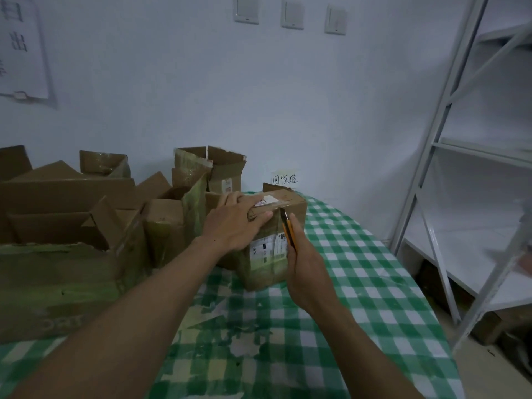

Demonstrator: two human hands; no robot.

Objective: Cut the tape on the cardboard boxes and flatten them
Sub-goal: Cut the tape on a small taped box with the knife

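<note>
Sealed box stands upright on green checked tablecloth, just right of a cluster of opened boxes. Left hand clamps its top near corner, fingers over the lid, thumb down the front. Right hand grips orange utility knife, blade tip at the taped top edge.

The table is covered by a green-and-white checked tablecloth, its print worn away in pale patches near the middle. A taped cardboard box with shipping labels stands upright at the far centre. Just left of it sits an open box, and a large open box fills the near left. More open boxes crowd the far left edge by the wall.
</note>
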